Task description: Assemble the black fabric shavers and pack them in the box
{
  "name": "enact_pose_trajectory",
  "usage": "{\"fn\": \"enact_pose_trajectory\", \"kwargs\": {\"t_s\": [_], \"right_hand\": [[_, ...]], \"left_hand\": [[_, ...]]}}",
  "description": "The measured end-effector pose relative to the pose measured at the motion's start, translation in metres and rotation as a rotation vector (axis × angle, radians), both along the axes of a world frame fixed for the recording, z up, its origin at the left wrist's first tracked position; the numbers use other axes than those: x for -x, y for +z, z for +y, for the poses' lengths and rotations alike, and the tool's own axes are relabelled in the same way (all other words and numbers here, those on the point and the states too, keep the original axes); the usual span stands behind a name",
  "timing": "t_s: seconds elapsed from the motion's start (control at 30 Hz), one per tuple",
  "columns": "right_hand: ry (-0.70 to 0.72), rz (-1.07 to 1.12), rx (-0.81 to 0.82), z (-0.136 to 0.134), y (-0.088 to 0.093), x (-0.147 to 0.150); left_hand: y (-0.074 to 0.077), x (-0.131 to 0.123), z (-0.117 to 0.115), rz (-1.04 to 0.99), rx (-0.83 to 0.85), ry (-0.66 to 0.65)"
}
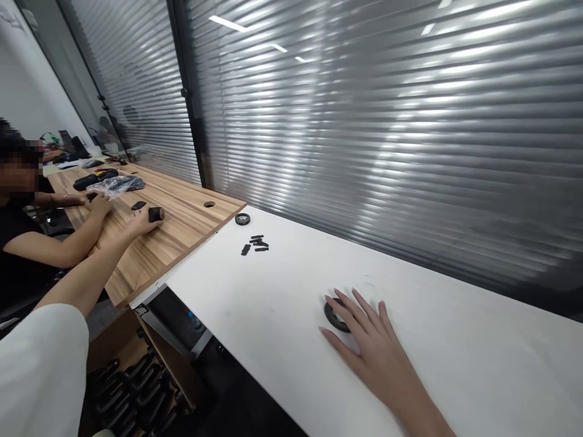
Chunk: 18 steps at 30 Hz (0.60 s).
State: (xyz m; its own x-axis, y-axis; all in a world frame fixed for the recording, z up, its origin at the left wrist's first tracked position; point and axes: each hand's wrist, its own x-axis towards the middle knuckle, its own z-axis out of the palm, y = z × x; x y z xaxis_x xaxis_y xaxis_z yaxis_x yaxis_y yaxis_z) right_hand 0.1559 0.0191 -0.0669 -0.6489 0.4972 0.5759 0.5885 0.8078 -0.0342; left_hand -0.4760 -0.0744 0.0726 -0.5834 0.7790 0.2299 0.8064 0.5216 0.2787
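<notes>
My left hand [142, 223] reaches far out to the left over the wooden table [182, 224]. Its fingers are closed round a short black cylindrical piece [155, 214]. Just behind that hand lies a small flat black part [138, 206]. On the white table [291, 273], my right hand [367, 331] is spread with fingers apart, partly over a black ring [334, 315]. The hand hides the ring's right side; whether the fingers press on it I cannot tell. Several small black strips [259, 242] and another black ring [242, 219] lie near the white table's far left corner.
A co-worker [31, 230] sits at the left with hands on the wooden table, near a clear plastic bag [119, 185] and black items. Below the table edge, a cardboard box [166, 358] holds several black curved parts [136, 388]. A blind-covered glass wall [319, 121] borders the tables.
</notes>
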Motion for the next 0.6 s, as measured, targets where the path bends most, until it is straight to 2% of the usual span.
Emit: {"fn": "enact_pose_trajectory", "kwargs": {"t_s": [0.1,0.2,0.27,0.33,0.43,0.5,0.6], "right_hand": [[-0.021,0.005,0.015,-0.002,0.001,0.002],[-0.034,0.005,0.055,-0.006,0.005,0.005],[-0.041,0.004,0.098,-0.01,0.009,0.007],[-0.044,0.012,0.132,-0.014,0.014,0.009],[-0.063,0.054,0.157,-0.018,0.019,0.008],[-0.096,0.101,0.177,-0.018,0.02,0.006],[-0.129,0.132,0.233,-0.017,0.02,0.002]], "left_hand": [[-0.004,-0.003,-0.004,-0.019,0.016,0.022],[-0.001,-0.032,0.002,-0.016,-0.023,-0.057],[0.001,-0.07,0.004,-0.004,-0.121,-0.211],[0.004,-0.118,0.001,0.015,-0.214,-0.445],[0.002,-0.194,-0.008,0.071,-0.227,-0.721],[-0.005,-0.238,-0.009,0.112,-0.225,-0.844],[-0.026,-0.288,0.001,0.132,-0.207,-0.957]]}}
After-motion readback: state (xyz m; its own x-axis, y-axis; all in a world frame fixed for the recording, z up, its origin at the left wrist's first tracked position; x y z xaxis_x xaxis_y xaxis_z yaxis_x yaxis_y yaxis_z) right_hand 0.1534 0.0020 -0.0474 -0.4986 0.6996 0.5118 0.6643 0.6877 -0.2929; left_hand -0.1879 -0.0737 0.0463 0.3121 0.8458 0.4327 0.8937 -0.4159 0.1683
